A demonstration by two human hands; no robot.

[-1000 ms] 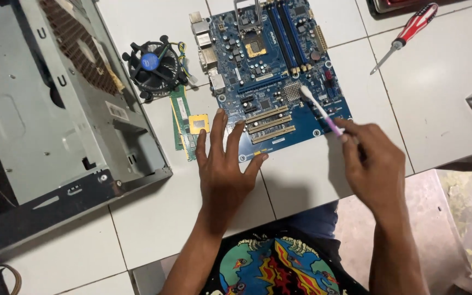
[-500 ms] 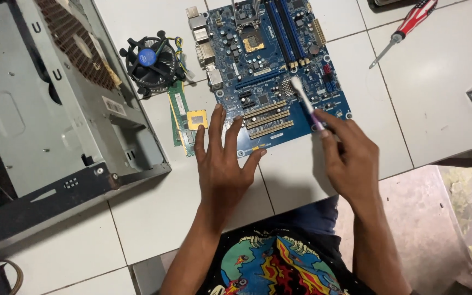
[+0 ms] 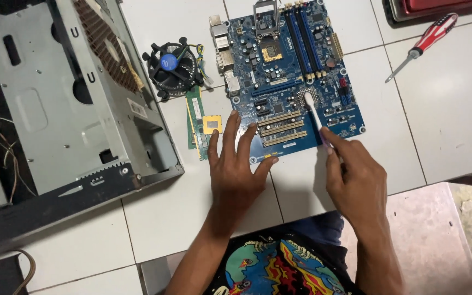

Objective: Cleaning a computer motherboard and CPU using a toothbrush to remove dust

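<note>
Right then, the right hand (image 3: 356,180) held a white brush (image 3: 314,116) w/ a purple grip, fingers pinched shut round the handle. Its bristle end sat on the blue board (image 3: 296,71), by the small silver grid near the middle. The board lay flat on the white tiles (image 3: 454,109). The left hand (image 3: 236,164) lay flat w/ fingers spread wide, holding nothing, tips pressing the board's near edge & the tile beside it. Just left of those fingers lay a green memory stick (image 3: 194,117) w/ a small gold chip (image 3: 212,124) on it. A black fan (image 3: 171,66) sat above that. A grey metal case (image 3: 55,104) lay open far left. A red screwdriver (image 3: 424,42) lay well apart, top right.
</note>
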